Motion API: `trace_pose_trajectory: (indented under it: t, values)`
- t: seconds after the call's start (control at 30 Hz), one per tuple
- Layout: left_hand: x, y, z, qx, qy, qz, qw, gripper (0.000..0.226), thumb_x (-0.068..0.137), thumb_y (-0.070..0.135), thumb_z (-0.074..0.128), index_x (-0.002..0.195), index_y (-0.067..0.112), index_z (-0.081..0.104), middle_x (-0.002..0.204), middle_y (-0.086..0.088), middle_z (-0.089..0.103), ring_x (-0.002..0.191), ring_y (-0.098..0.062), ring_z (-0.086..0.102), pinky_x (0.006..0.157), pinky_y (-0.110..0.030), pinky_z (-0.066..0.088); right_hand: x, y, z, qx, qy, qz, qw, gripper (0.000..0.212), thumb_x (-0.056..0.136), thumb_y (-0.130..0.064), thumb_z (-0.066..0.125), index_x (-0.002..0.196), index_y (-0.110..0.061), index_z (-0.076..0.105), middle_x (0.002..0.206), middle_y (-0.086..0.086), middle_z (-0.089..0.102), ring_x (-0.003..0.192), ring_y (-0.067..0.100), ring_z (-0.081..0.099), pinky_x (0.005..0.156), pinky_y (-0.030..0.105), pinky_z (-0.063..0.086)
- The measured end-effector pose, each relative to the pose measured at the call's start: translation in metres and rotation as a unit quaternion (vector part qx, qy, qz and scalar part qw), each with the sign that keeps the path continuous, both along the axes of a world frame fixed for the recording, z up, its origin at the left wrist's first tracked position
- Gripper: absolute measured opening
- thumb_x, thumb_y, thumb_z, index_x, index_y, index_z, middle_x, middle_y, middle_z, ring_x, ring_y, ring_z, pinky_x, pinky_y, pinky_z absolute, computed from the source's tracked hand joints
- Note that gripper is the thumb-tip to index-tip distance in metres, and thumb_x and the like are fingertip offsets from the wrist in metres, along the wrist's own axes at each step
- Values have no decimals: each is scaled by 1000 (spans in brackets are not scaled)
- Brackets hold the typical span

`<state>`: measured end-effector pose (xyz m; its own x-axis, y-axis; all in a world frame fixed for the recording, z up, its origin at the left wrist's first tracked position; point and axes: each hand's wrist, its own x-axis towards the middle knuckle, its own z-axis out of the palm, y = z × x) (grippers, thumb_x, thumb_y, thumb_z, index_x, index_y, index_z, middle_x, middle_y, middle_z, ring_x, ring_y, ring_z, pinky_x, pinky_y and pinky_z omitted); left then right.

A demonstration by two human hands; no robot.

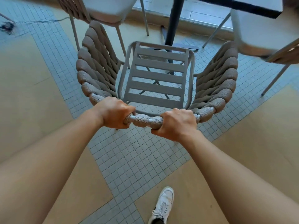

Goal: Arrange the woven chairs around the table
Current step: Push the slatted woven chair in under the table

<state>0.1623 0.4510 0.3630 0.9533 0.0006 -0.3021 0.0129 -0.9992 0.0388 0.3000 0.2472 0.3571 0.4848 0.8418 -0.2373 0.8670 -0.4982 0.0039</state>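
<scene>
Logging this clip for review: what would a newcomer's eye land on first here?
Both hands, left hand and right hand, grip the top rail of a woven chair with a bare slatted seat, centre frame. Beyond it stands the dark table, flanked by two cushioned chairs.

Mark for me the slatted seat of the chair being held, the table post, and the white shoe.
slatted seat (156, 75), head view, on a middle slat.
table post (174, 21), head view, on the dark upright column.
white shoe (164, 203), head view, on the laces.
</scene>
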Motion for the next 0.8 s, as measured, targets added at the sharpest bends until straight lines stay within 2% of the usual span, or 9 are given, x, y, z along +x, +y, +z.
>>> trace_pose_trajectory:
  t: [0.17,0.33,0.47,0.67,0.8]
  values:
    - [24,25,-2,-10,4,0,1000,35,83,54,58,112,35,63,84,12,70,72,-13,67,63,-33,57,22,22,-2,1,7,-6,1000,64,63,-87,44,82,-32,71,65,-9,54,60,20,53,57,31,32]
    - [31,33,-4,-15,-8,-23,1000,30,83,50,57,109,35,61,84,11,70,71,-14,67,59,-28,51,28,28,0,-12,-8,-2,1000,63,63,-87,43,81,-32,69,58,-10,38,58,19,47,58,31,30]
    - [35,42,-6,-16,-12,-50,999,28,86,47,55,108,32,63,83,11,70,68,-15,67,58,-29,52,31,32,0,-10,4,-11,1000,64,64,-86,38,81,-32,69,65,-10,59,56,17,52,56,30,33]
    - [57,62,-7,-23,-20,-70,997,30,87,46,51,111,33,65,84,12,70,68,-15,66,60,-31,54,46,52,6,-45,21,-44,998,62,63,-84,45,82,-31,71,63,-11,48,62,20,55,56,31,34]
    - [76,81,-10,-35,-15,-87,995,30,86,46,50,109,32,64,83,10,69,68,-19,66,59,-30,49,55,64,6,-47,10,-63,997,66,62,-84,42,86,-31,73,72,-7,61,65,22,58,60,31,42]
